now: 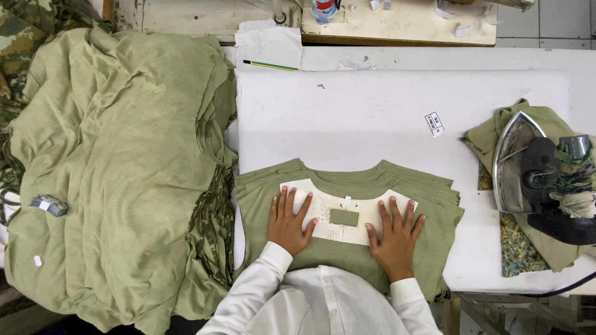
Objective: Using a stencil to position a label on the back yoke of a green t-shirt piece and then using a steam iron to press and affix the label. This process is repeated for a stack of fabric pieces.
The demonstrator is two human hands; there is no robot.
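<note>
Head view: left hand (288,222) and right hand (395,239) flat on template (347,214).

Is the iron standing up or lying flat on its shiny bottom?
Tipped, not flat. The iron lies over on a green cloth with its shiny soleplate facing out toward the table's middle.

a stack of olive shirts (347,180) lies flat on the white tabletop (385,111), necklines away. a pale template (347,231) with a small olive patch (344,217), perhaps a label, rests on top.
</note>
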